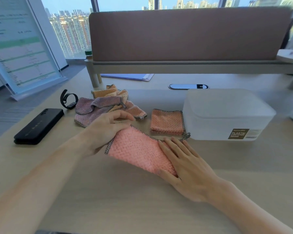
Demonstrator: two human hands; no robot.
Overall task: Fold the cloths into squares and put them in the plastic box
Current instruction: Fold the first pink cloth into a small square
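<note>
A light wooden surface [159,208] fills the lower frame, with a person's two bare forearms reaching in from the bottom corners. At the centre lies a pink cloth [139,152] with checked trim, folded into a strip that slants from upper left to lower right. The left hand [108,130] is at the strip's upper left end, its grip curled closed on that edge. The right hand [184,168] lies flat on the lower right end, fingers straight and spread, pressing down and grasping nothing. Just above and to the right, a peach cloth [167,121] folded into a square lies on the surface, touching or almost touching the side of the plastic box [227,114], a frosted white container with its lid on, at centre right. A loose pile of unfolded cloths [107,103], purple and orange, sits above the left hand. At left are a black phone [39,125] and a black watch strap [68,99]. A brown divider panel [189,34] stands across the back.
</note>
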